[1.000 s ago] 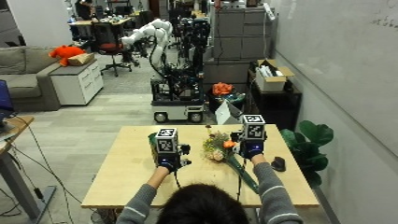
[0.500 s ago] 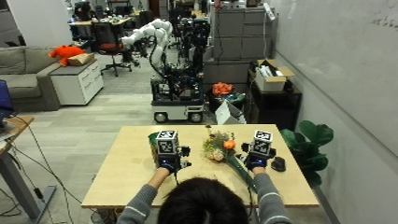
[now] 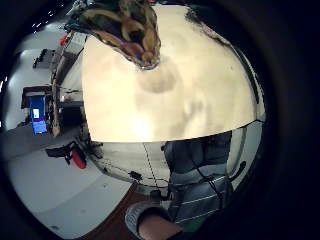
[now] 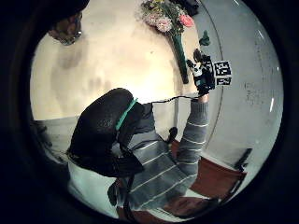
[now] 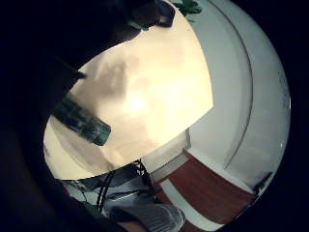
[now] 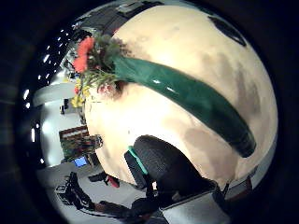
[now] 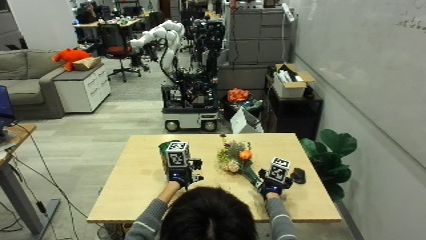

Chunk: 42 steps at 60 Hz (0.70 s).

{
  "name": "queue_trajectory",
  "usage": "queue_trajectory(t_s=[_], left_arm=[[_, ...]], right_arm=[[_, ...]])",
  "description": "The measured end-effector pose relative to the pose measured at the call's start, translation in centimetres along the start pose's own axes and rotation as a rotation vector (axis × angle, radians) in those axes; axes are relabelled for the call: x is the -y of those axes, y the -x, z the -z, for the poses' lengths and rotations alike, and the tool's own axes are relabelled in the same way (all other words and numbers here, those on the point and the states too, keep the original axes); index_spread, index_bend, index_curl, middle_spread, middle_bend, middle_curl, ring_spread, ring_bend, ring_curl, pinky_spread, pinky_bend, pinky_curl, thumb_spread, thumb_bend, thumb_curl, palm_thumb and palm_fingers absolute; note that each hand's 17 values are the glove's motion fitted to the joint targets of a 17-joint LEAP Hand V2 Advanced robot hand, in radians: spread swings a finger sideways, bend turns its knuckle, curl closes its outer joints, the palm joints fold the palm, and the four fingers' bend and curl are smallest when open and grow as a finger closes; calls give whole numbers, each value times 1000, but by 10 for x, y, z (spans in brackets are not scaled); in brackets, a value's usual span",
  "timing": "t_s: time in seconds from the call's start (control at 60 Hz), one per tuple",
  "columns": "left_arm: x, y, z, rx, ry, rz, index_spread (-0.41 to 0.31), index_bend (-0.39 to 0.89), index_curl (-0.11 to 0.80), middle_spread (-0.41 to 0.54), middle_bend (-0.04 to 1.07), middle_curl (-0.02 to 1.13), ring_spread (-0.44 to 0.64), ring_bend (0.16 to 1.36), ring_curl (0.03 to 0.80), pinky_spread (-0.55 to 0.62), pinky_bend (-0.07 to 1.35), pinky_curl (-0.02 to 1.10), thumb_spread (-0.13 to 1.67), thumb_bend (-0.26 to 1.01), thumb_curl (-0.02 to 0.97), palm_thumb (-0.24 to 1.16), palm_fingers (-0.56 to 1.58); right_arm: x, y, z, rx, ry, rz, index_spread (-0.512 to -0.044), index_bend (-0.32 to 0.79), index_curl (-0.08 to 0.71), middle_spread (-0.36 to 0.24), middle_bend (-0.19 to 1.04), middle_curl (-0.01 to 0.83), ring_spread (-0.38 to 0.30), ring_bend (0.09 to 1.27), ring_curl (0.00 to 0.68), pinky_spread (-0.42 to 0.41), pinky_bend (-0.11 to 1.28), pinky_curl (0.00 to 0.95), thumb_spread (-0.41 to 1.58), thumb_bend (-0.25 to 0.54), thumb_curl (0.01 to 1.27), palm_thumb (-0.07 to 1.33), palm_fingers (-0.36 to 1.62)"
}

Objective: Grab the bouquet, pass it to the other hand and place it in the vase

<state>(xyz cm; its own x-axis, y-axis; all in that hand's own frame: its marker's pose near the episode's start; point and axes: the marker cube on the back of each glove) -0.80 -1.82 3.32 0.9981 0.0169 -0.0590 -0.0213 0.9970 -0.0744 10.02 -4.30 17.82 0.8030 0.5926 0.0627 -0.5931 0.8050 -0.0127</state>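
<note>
The bouquet (image 7: 234,156) lies on the wooden table (image 7: 133,190), its orange and pale flowers pointing away from me and its green wrapped stem (image 6: 187,98) running back toward me. My right hand (image 7: 271,187) hovers over the near end of that stem (image 5: 79,121), fingers relaxed, holding nothing. The same hand (image 4: 202,79) shows beside the stem end in the left thumb side palm view. A dark patterned vase (image 7: 165,146) stands upright at the table's far left middle. My left hand (image 7: 180,177) floats just in front of the vase (image 3: 127,30), empty.
A small black object (image 7: 297,175) rests on the table right of my right hand. A potted plant (image 7: 329,150) stands off the table's right edge. A wheeled robot cart (image 7: 190,100) is parked beyond the far edge.
My right hand has drawn back toward me, from beside the flower heads to the near end of the stem. The left hand has shifted only slightly nearer. The bouquet has not moved.
</note>
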Motion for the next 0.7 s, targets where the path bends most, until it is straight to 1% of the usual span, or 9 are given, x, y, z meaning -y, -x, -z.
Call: queue_trajectory(t_s=[0.1,0.183,0.233,0.35,0.433,0.5,0.617,0.7], left_arm=[[3,5,-6,0,16,6,-77,172,394,44,213,412,163,420,305,348,160,221,1061,-24,293,270,397],[9,9,-9,-7,10,10,-77,172,394,45,212,414,163,419,306,349,160,222,1061,-24,293,270,397],[5,9,-8,-11,14,7,-77,172,394,45,212,415,163,419,307,349,160,222,1061,-24,294,270,397],[5,11,-10,-9,21,5,-77,172,395,45,211,417,163,418,309,349,160,223,1061,-24,294,270,397],[2,11,-9,-10,26,12,-77,171,395,45,210,418,164,417,310,349,160,223,1061,-24,294,270,397],[4,11,-9,-10,18,19,-77,171,395,45,210,418,164,416,311,349,160,223,1061,-24,295,270,397],[5,11,-11,-6,26,11,-77,171,395,45,209,419,164,416,312,349,160,223,1061,-24,295,270,397],[10,12,-14,-6,24,11,-77,171,395,45,209,420,164,415,313,349,160,224,1061,-24,295,270,397]], right_arm=[[0,2,-13,6,7,-5,-260,95,136,162,208,325,215,573,299,321,798,368,998,-27,287,230,18],[-3,-1,-24,-18,57,-40,-253,96,136,162,209,328,215,577,298,321,809,367,991,-24,294,246,29],[0,-2,-28,-21,38,-40,-245,94,134,162,202,328,214,591,301,321,817,367,986,-23,296,256,43],[6,-4,-38,-24,24,-57,-231,90,133,158,212,333,203,596,300,311,828,368,977,-23,303,282,68],[5,-7,-47,-45,62,-88,-227,106,138,152,219,336,200,591,299,307,819,364,972,-26,306,291,86],[3,-6,-50,-45,73,-72,-224,132,152,145,217,337,198,575,294,306,801,359,973,-23,309,306,105],[5,-8,-52,-39,38,-95,-237,153,183,129,200,336,190,538,285,304,752,345,973,-25,311,324,137],[6,-5,-53,-19,32,-52,-247,150,201,118,198,337,186,515,279,305,715,336,969,-26,312,336,147]])
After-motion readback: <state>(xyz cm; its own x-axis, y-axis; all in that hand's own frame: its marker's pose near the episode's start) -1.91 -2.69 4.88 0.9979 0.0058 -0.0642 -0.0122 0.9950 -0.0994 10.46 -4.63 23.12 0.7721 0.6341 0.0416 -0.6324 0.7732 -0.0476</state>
